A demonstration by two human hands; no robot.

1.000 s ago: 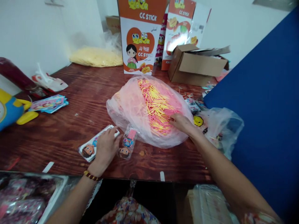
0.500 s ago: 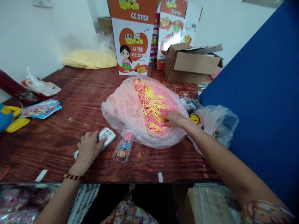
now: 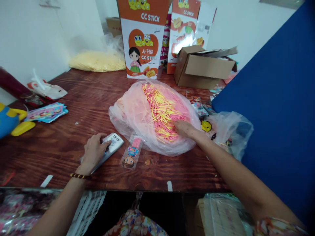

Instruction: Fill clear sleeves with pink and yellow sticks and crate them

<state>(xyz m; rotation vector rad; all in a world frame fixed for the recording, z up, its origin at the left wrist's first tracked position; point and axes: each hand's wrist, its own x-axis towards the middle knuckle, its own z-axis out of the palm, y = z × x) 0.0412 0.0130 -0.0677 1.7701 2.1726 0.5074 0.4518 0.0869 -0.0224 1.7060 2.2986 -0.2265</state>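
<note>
A flat stack of white printed packets (image 3: 114,144) lies slantwise on the table. My left hand (image 3: 94,149) is closed around its near part, thumb across the top. In a large translucent plastic bag (image 3: 133,108) is a heap of thin pink and yellow sticks (image 3: 159,109). My right hand (image 3: 184,128) reaches into the right side of that heap with fingers curled on the sticks; its fingertips are partly hidden. Between my hands, against the bag's near edge, a clear packet (image 3: 131,154) with a cartoon face lies flat, pink sticks showing inside.
Printed cartons (image 3: 142,42) and an open cardboard box (image 3: 206,68) stand at the back. A blue panel (image 3: 275,98) bounds the right side. Colourful sachets (image 3: 46,113) and a blue-yellow object (image 3: 11,121) lie left. Another plastic bag (image 3: 236,131) sits right of the heap.
The whole view has shifted slightly. My left hand has moved a little up the stack, its thumb now over the packets. My right hand stays in the sticks, its fingers slightly shifted.
</note>
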